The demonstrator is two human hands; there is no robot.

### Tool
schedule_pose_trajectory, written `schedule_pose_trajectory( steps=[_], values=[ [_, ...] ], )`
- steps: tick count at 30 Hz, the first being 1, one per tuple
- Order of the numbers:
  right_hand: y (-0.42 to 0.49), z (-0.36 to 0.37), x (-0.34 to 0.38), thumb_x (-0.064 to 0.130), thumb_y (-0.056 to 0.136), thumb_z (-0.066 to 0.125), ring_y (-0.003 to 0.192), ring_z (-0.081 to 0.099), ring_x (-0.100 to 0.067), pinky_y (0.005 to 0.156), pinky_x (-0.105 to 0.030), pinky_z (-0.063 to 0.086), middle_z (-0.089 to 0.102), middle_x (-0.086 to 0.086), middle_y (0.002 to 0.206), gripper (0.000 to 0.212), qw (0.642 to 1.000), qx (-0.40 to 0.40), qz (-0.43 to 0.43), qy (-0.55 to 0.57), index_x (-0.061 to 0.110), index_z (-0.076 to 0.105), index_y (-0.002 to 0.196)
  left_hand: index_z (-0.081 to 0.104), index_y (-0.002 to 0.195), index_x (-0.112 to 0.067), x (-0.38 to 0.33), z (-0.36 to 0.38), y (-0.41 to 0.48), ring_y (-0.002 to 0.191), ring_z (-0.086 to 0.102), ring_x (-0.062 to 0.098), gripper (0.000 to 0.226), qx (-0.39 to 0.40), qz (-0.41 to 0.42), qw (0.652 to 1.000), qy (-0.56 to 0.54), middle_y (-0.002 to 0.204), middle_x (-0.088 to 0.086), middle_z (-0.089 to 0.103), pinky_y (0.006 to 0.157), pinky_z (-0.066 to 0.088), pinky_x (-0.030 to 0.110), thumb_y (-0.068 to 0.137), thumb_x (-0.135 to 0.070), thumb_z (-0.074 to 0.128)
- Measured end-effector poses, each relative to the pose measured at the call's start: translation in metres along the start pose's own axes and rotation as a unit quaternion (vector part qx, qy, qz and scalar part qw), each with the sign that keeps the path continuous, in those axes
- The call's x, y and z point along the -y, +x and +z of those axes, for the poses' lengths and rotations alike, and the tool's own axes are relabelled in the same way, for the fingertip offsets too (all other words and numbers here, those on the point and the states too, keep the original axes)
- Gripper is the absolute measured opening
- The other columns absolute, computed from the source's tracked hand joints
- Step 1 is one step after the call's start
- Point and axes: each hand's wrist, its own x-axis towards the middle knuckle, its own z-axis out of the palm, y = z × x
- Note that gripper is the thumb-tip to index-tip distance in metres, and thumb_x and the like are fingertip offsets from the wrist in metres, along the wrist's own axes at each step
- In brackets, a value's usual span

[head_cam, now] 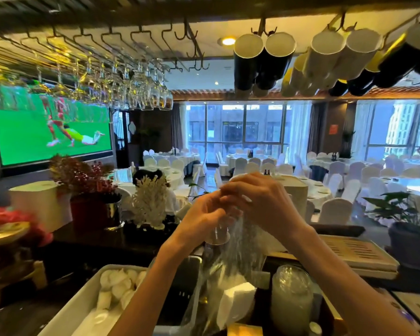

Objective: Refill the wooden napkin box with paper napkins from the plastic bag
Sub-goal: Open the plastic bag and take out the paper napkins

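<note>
Clear plastic bag (238, 258) hung stretched from its gathered neck, held high probably so its knot could be worked loose; the white napkins (238, 301) sagged in its bottom, near and well below the fingers. The left hand (204, 214) and right hand (262, 202) met at the neck, fingertips pinched together on the twisted plastic. A white tray (78, 309) lay to the left; no wooden box could be made out.

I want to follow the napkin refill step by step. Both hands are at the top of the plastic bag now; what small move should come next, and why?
Probably pull the neck of the plastic bag open. The left hand and right hand both pinch its gathered top, held up, and the white napkins sit at its bottom, so nothing can come out yet. The wooden box is not clearly in view.
</note>
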Motion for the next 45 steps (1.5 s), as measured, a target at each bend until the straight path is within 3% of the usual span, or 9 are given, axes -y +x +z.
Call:
schedule_pose_trajectory(
  steps=[9, 18, 23, 26, 34, 36, 39, 42, 45],
  values=[
    [0.0, 0.006, 0.006, 0.024, 0.088, 0.069, 0.077, 0.073, -0.022, 0.063, -0.041, 0.06, 0.078, -0.006, 0.092, 0.018, 0.999, -0.001, -0.002, 0.039, 0.01, 0.077, 0.097, 0.066, 0.11, -0.015, 0.0, -0.014, -0.012, 0.091, 0.072, 0.023, 0.047, 0.016, -0.001, 0.997, 0.071, 0.098, 0.005, 0.074, 0.074, 0.061, 0.036, 0.083, 0.014, 0.04],
    [-0.008, 0.0, 0.003, 0.022, 0.083, 0.075, 0.079, 0.072, -0.017, 0.071, -0.033, 0.059, 0.077, -0.002, 0.092, 0.017, 0.991, 0.029, 0.029, 0.129, 0.012, 0.078, 0.096, 0.063, 0.115, -0.005, 0.002, -0.013, -0.017, 0.089, 0.072, 0.034, 0.041, 0.021, -0.043, 0.994, 0.103, 0.097, 0.019, 0.073, 0.081, 0.058, 0.053, 0.086, 0.011, 0.039],
    [-0.009, -0.008, -0.004, 0.018, 0.083, 0.075, 0.069, 0.069, -0.013, 0.066, -0.03, 0.058, 0.076, -0.001, 0.084, 0.012, 0.987, 0.073, 0.059, 0.133, 0.012, 0.077, 0.094, 0.069, 0.108, -0.022, 0.002, -0.004, -0.017, 0.082, 0.072, 0.017, 0.049, 0.044, -0.04, 0.992, 0.113, 0.085, -0.001, 0.075, 0.074, 0.061, 0.031, 0.078, 0.007, 0.044],
    [-0.014, -0.005, 0.0, 0.026, 0.088, 0.068, 0.076, 0.067, -0.015, 0.069, -0.034, 0.057, 0.074, -0.001, 0.089, 0.017, 0.992, 0.096, 0.03, 0.079, 0.012, 0.074, 0.098, 0.07, 0.103, -0.014, 0.005, 0.0, -0.016, 0.079, 0.071, 0.012, 0.05, 0.045, -0.038, 0.993, 0.1, 0.081, -0.004, 0.072, 0.068, 0.059, 0.024, 0.083, 0.019, 0.038],
    [-0.018, 0.001, -0.003, 0.008, 0.086, 0.071, 0.079, 0.066, -0.014, 0.071, -0.028, 0.056, 0.072, -0.003, 0.09, 0.009, 0.98, 0.024, 0.117, 0.158, 0.009, 0.073, 0.095, 0.066, 0.107, -0.043, 0.012, 0.008, -0.014, 0.082, 0.073, 0.02, 0.057, -0.002, -0.009, 0.993, 0.116, 0.102, -0.009, 0.075, 0.074, 0.062, 0.043, 0.083, 0.003, 0.041],
    [-0.014, 0.009, 0.002, 0.021, 0.093, 0.064, 0.085, 0.066, -0.014, 0.075, -0.033, 0.057, 0.072, -0.003, 0.099, 0.016, 0.976, -0.023, 0.193, 0.1, 0.01, 0.07, 0.103, 0.061, 0.111, -0.047, 0.013, 0.014, -0.009, 0.08, 0.072, 0.021, 0.057, -0.081, -0.009, 0.978, 0.19, 0.098, -0.002, 0.075, 0.074, 0.061, 0.048, 0.088, 0.001, 0.043],
    [0.004, 0.015, 0.015, 0.07, 0.078, 0.054, 0.091, 0.064, -0.005, 0.077, -0.022, 0.053, 0.07, 0.005, 0.109, 0.066, 0.926, 0.085, 0.317, 0.187, 0.019, 0.066, 0.119, 0.05, 0.131, -0.028, 0.006, 0.031, -0.003, 0.094, 0.069, 0.026, 0.043, -0.126, -0.002, 0.938, 0.322, 0.107, 0.009, 0.072, 0.083, 0.058, 0.041, 0.093, -0.007, 0.048],
    [0.016, 0.017, 0.019, 0.058, 0.079, 0.066, 0.095, 0.068, -0.008, 0.084, -0.026, 0.056, 0.073, 0.002, 0.111, 0.061, 0.916, 0.097, 0.322, 0.22, 0.019, 0.062, 0.126, 0.033, 0.145, -0.023, -0.002, 0.035, -0.004, 0.127, 0.053, 0.013, 0.066, -0.03, -0.075, 0.987, 0.139, 0.14, 0.0, 0.053, 0.105, 0.043, 0.03, 0.087, 0.0, 0.055],
    [0.019, 0.013, 0.011, 0.024, 0.093, 0.065, 0.093, 0.073, -0.013, 0.087, -0.039, 0.06, 0.076, -0.005, 0.106, 0.036, 0.915, 0.027, 0.319, 0.246, 0.015, 0.062, 0.128, 0.012, 0.151, -0.036, -0.008, 0.015, -0.014, 0.143, 0.032, 0.02, 0.097, 0.029, -0.083, 0.97, -0.227, 0.157, 0.0, 0.029, 0.118, 0.026, 0.049, 0.076, 0.011, 0.051]
  ],
)
